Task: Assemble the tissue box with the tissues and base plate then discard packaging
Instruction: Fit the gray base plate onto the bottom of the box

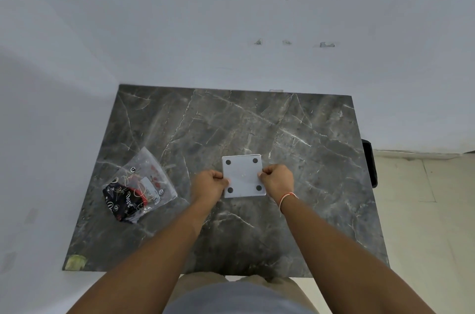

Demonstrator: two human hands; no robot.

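Both hands, left (211,182) and right (277,180), pinch the plate (243,176) at opposite edges; press evenly, keeping it level on the worktop (308,133).

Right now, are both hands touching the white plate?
Touching. The head view shows the left hand pinching the white plate at its left edge and the right hand pinching its right edge.

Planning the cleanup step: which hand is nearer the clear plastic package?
Left. The left hand is just right of the plastic package; the right hand is farther, beyond the white plate.
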